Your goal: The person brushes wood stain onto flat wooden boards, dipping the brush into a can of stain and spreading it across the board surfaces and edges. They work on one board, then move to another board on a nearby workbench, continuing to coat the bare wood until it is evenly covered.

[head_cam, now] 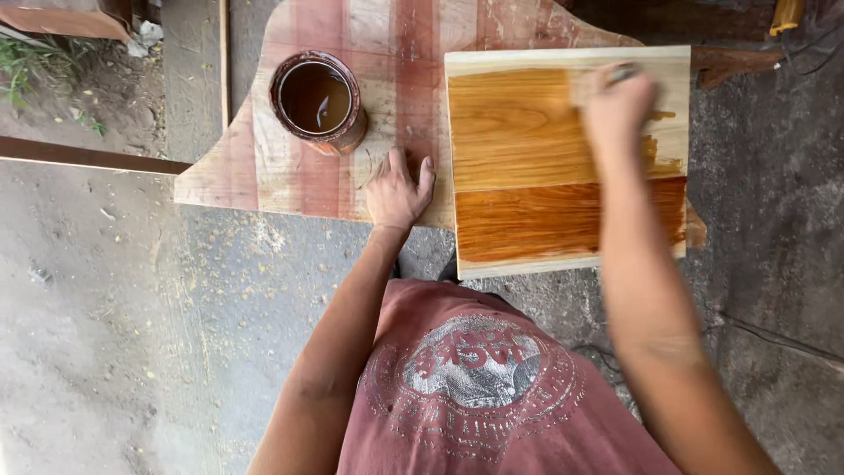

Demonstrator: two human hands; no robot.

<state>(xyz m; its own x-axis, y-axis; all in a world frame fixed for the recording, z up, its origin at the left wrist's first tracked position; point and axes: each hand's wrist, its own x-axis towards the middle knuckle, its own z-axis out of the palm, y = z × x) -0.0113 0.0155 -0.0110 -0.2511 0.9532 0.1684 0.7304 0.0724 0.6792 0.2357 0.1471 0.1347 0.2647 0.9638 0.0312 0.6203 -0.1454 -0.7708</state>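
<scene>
right hand [615,101] blurred (tool hidden) over board [527,158]

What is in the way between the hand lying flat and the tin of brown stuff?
Nothing visible. The left hand rests flat on the striped board beside the square panel, and only bare wood lies between it and the open tin. The right hand is busy over the panel.

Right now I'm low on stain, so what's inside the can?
The can holds dark brown liquid, its surface glinting. How deep it goes cannot be seen; the liquid hides the bottom. No brush or stick stands in it.
</scene>
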